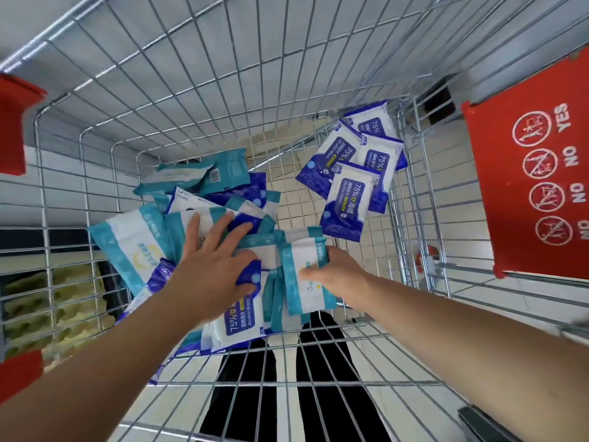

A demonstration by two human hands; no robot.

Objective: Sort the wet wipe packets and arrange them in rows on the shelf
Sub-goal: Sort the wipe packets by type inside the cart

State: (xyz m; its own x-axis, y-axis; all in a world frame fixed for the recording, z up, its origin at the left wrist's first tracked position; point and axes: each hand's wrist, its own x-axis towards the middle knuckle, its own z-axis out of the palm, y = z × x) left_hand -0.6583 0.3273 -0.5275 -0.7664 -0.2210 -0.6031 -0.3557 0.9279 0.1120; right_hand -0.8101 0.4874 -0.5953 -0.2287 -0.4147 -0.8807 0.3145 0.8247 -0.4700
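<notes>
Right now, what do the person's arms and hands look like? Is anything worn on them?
The left arm and right arm are bare to the picture's edge; no sleeve shows. The left hand and right hand wear no gloves; no watch, ring or bracelet is visible.

The fingers of the right hand [345, 275] are hidden behind a teal packet [310, 298]. The red sign [526, 161] is cut off by the right edge. The packet's small print is blurred, possibly brand text.

Glossy plastic packets [345, 199], shiny wire cart [178, 74]
</notes>
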